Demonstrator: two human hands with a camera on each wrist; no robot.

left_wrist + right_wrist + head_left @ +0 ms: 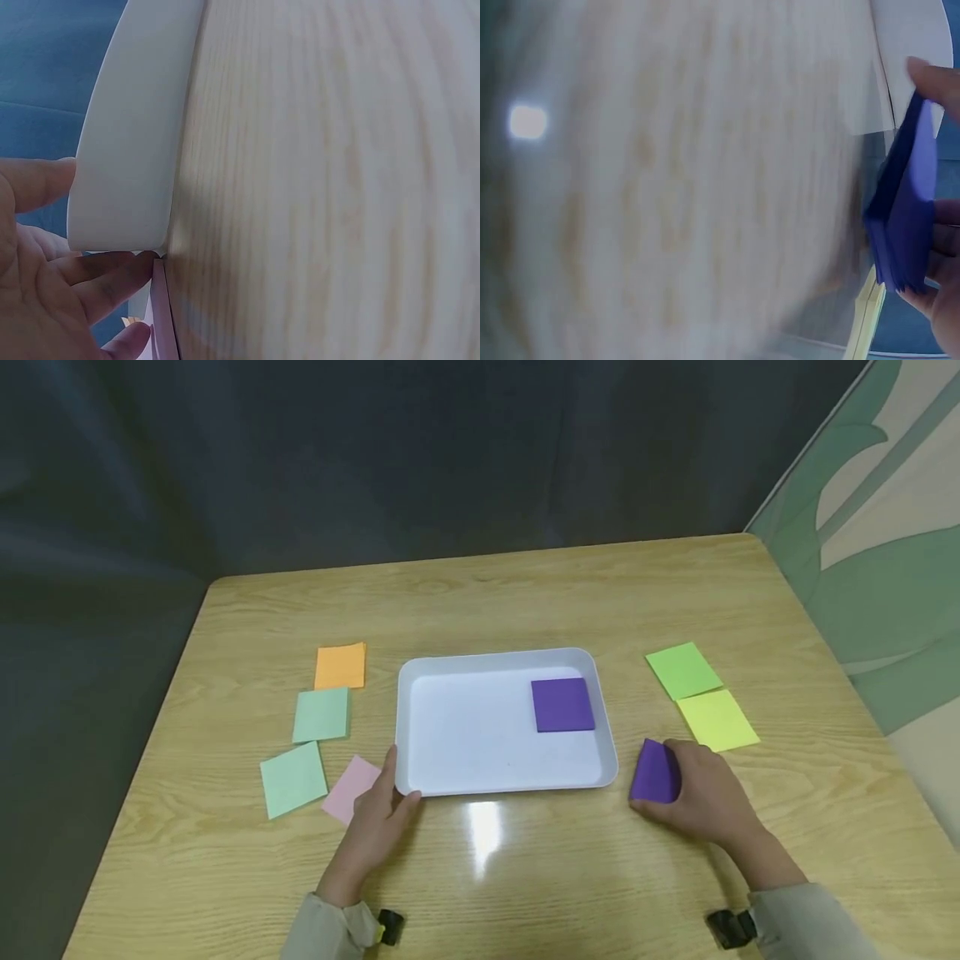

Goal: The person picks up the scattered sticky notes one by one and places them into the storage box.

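Observation:
A white tray [465, 727] lies on the wooden table with one purple sticky-note pad [562, 705] inside, toward its right end. My left hand [372, 828] holds the tray's near left corner, the thumb at the front wall and the fingers along the left side. To the right of the tray, my right hand [708, 789] grips a second purple sticky-note pad [655, 772] by its edges between thumb and fingers. That pad tilts in the right wrist view, and the hand covers its right part. Beside my left fingers lies a pink sticky-note pad [351, 791].
Left of the tray lie an orange pad [341, 666] and two mint-green pads [322, 714]. Beyond my right hand, a lime-green pad [684, 671] meets a yellow pad [717, 720]. A dark curtain [480, 460] hangs behind the table's far edge.

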